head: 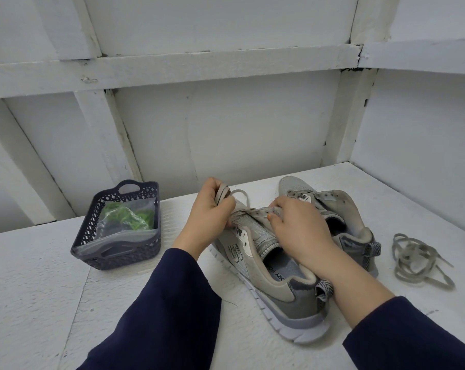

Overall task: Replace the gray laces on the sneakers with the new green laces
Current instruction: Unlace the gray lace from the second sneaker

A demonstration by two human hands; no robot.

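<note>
Stripping the gray lace from the near sneaker
The left hand grips the gathered lace just above the sneaker's toe, while the right hand curls over its eyelet row. Best to pin the sneaker and draw each crossing straight out. The green laces lie bagged in the basket, left of it.

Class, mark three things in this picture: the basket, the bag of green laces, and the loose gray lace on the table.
basket (pixel 119 260), head view, its near wall.
bag of green laces (pixel 127 217), head view, the green bundle inside.
loose gray lace (pixel 409 249), head view, middle of the coil.
</note>
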